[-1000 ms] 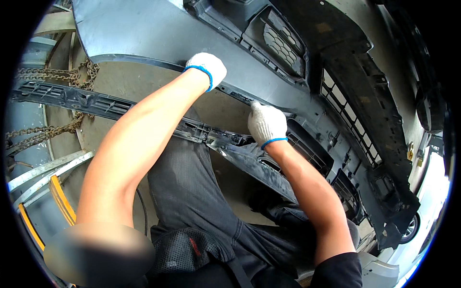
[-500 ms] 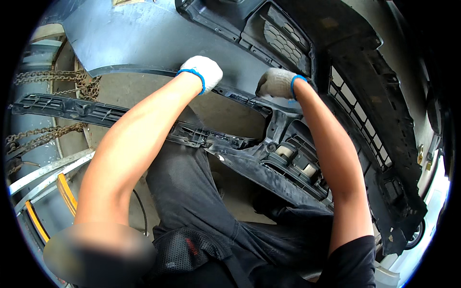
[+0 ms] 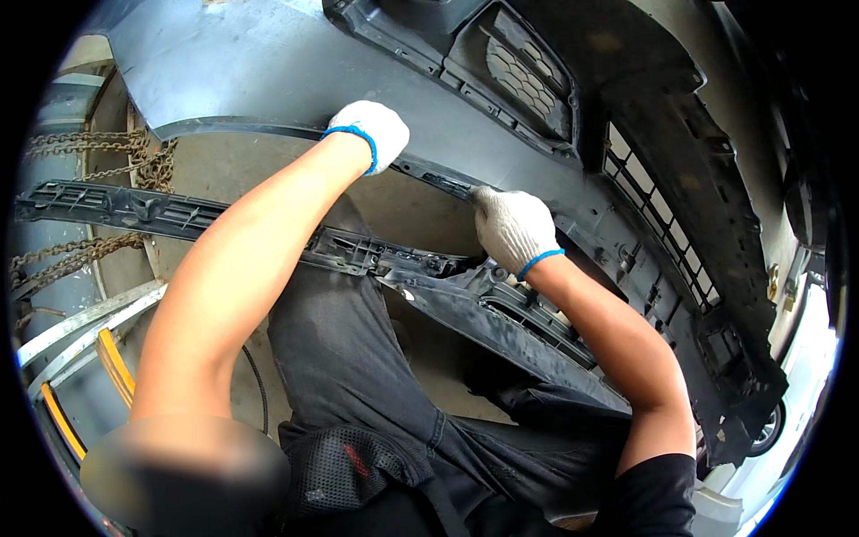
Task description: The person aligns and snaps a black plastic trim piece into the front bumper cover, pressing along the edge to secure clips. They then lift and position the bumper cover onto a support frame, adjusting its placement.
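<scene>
In a white knit glove with a blue cuff, my left hand [image 3: 370, 134] is closed over the near edge of a large grey bumper cover [image 3: 242, 76]. Its fingertips are hidden behind the knuckles. My right hand [image 3: 516, 228], gloved the same way, is closed at the right end of the gap between the cover and a long black plastic trim part [image 3: 358, 253]. The right fingers seem to grip the trim part where it meets the cover, though the glove hides the exact spot. Toward the left, the trim's slim ribbed arm extends under my left forearm.
Rusty chains [image 3: 89, 255] hang at the left beside a white metal frame [image 3: 80, 331] with yellow strips. A black grille mesh [image 3: 658, 215] and a honeycomb vent [image 3: 528, 76] belong to the bumper. My legs [image 3: 349, 358] are below the trim, and a white car [image 3: 796, 394] stands far right.
My right hand has come nearer to me and turned. Beside it the black trim part sits lower, and more of the bumper's inner side shows. My left hand has barely shifted.
</scene>
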Motion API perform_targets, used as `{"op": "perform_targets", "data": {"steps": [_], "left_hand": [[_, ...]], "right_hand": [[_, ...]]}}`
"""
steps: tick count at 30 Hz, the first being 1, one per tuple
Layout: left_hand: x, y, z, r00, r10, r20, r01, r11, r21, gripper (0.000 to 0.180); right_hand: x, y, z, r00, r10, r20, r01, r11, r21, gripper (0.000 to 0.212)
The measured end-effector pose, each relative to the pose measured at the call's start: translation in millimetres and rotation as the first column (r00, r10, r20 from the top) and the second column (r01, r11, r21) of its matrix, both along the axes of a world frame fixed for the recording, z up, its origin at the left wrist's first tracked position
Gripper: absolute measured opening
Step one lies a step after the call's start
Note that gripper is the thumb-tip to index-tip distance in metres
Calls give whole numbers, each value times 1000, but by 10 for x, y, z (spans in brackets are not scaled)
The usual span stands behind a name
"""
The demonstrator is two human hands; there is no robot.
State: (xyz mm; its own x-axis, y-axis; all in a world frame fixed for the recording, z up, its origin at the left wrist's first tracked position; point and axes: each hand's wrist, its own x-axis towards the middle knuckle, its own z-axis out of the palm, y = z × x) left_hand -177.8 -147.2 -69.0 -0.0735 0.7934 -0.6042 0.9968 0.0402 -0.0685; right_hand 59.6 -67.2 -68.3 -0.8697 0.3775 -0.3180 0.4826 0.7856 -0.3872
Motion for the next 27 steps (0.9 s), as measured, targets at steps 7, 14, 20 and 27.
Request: {"op": "perform_targets", "data": {"steps": [7, 14, 20, 27], "left_hand": [[-20, -39, -19, 1000, 2, -4, -2, 1000, -7, 19], [-23, -48, -55, 1000, -8, 4, 8, 1000, -23, 19], [-17, -35, -36, 1000, -11, 2, 11, 1000, -9, 19], [-5, -31, -10, 1000, 0, -5, 0, 1000, -6, 19]], "right_hand": [[41, -228, -169, 997, -59, -56, 61, 998, 33, 20], [67, -259, -176, 998, -58, -22, 59, 997, 46, 27], [83, -264, -191, 998, -56, -38, 58, 997, 57, 27], [95, -258, -205, 997, -57, -57, 60, 997, 43, 27]]}}
